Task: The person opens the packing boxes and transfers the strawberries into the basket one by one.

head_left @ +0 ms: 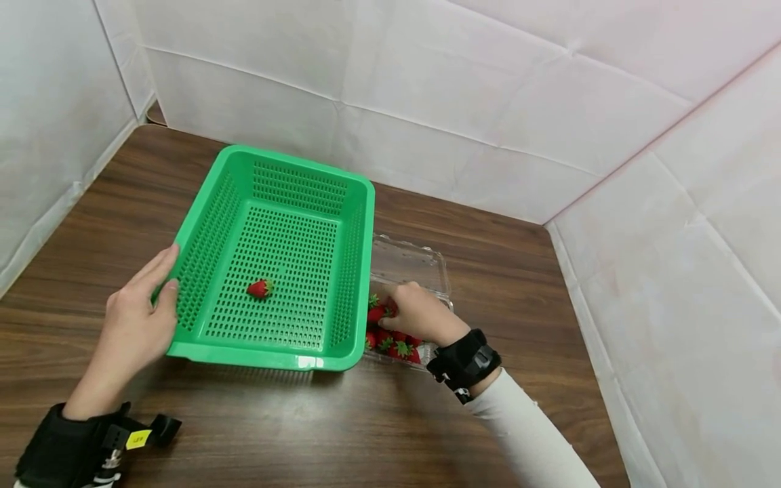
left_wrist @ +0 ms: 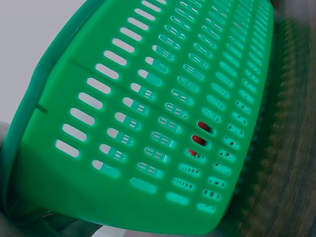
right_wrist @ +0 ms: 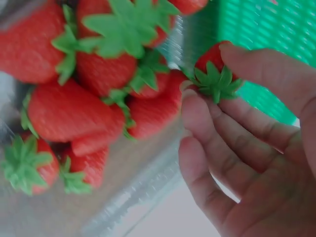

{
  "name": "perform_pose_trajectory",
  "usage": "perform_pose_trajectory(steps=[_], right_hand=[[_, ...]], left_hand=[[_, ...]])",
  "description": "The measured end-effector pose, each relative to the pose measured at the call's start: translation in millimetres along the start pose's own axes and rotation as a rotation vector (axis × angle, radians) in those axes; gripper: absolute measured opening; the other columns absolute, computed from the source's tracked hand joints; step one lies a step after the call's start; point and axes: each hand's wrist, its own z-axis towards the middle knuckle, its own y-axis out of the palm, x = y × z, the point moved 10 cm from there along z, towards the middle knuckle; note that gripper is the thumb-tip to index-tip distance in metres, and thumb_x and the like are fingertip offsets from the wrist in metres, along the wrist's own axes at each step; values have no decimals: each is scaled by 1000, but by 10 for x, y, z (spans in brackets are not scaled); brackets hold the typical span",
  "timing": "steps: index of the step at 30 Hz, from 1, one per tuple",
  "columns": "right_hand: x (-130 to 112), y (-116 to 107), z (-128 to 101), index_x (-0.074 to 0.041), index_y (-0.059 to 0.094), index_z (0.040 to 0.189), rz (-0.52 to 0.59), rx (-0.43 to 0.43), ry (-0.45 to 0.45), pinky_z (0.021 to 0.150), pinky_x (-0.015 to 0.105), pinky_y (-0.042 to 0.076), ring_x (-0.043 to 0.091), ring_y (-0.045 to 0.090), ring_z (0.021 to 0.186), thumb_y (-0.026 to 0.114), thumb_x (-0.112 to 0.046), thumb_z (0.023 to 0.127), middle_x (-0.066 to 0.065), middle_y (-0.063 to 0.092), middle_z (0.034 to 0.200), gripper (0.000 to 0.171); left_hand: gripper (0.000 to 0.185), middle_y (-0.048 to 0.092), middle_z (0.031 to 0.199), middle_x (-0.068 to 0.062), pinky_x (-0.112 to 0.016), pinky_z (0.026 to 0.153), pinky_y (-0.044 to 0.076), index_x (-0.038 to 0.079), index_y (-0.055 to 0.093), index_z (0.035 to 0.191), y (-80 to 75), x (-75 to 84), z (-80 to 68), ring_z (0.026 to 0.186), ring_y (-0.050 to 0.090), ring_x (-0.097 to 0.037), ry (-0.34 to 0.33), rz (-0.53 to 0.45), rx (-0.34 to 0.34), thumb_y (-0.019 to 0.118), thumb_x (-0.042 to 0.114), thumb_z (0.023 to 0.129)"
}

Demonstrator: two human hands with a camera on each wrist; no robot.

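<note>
On the dark wood-grain table (head_left: 256, 420), beside the right wall of the green perforated plastic basket (head_left: 342, 271): clear plastic clamshell punnet (head_left: 421, 261), lid folded back, holding a heap of red strawberries (right_wrist: 74, 108). Right hand (head_left: 421, 313) inside the punnet, thumb and fingertips (right_wrist: 195, 106) pinched on one small red strawberry with green calyx (right_wrist: 213, 66), fruit at the near edge of the heap and just beside the basket wall. Left hand (head_left: 137, 315) resting flat against the basket's left rim, fingers straight, steadying rather than gripping. Single strawberry (head_left: 259, 289) lying on the basket floor, seen also through the slots from the left wrist. Recommended for this step: light pinch near the calyx to avoid bruising, straight lift clear of neighbouring fruit, then over the rim, with the basket held steady throughout.
</note>
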Motion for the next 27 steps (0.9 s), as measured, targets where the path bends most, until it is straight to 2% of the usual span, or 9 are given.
perform_pose_trajectory(steps=[2,4,5,6,9,13,16,20,27], right_hand=[[-4,-75,-38,-9,64,107,25,15,-13,62,24,46,8,53,63,71,-18,89,8,64,75,21],[-15,-175,-84,-9,65,109,34,42,-32,63,24,47,8,54,65,69,-17,90,6,64,76,22],[-21,-233,-108,-9,65,113,35,61,-40,65,24,48,8,56,68,68,-17,91,3,65,80,23],[-33,-295,-133,-10,65,115,29,84,-50,66,24,48,8,57,70,66,-17,92,0,65,84,24],[-71,-491,-200,-10,66,116,17,139,-58,61,25,44,11,52,65,62,-19,94,0,64,81,24],[-155,-726,-230,-11,64,102,15,199,-63,56,26,36,12,41,56,58,-23,96,1,52,66,14],[-241,-851,-196,-12,62,96,15,228,-72,56,26,35,13,40,55,57,-24,97,0,48,63,13],[-404,-939,-96,-12,64,101,6,223,-86,59,27,36,14,44,59,57,-24,97,-1,55,68,14],[-755,-972,169,-10,66,101,-28,188,-172,63,24,40,11,50,66,58,-23,97,0,64,81,16]], left_hand=[[48,30,156,-20,-25,54,25,15,27,153,0,4,-5,41,43,-20,0,0,0,34,16,105],[48,29,156,-20,-25,51,26,15,26,153,3,6,-9,38,37,-15,-2,-5,-3,34,17,105],[48,29,157,-19,-27,48,25,16,26,153,8,7,-10,34,25,-12,-4,-7,-6,33,18,106],[48,29,157,-19,-27,45,26,16,26,153,10,8,-10,34,23,-12,-6,-9,-8,33,18,106],[48,28,157,-18,-27,40,26,17,26,154,18,13,-7,33,20,-13,-10,-20,-12,32,19,106],[48,28,158,-18,-27,37,26,17,26,154,21,14,-3,32,19,-13,-12,-29,-14,32,20,106],[48,28,158,-17,-27,37,26,18,26,154,18,11,0,32,19,-13,-15,-29,-13,32,20,106],[48,28,158,-17,-27,38,26,19,26,154,14,10,0,32,19,-13,-19,-24,-7,33,20,106],[48,29,157,-16,-26,36,26,19,27,153,14,16,-2,32,20,-13,-15,-24,0,33,19,106]])
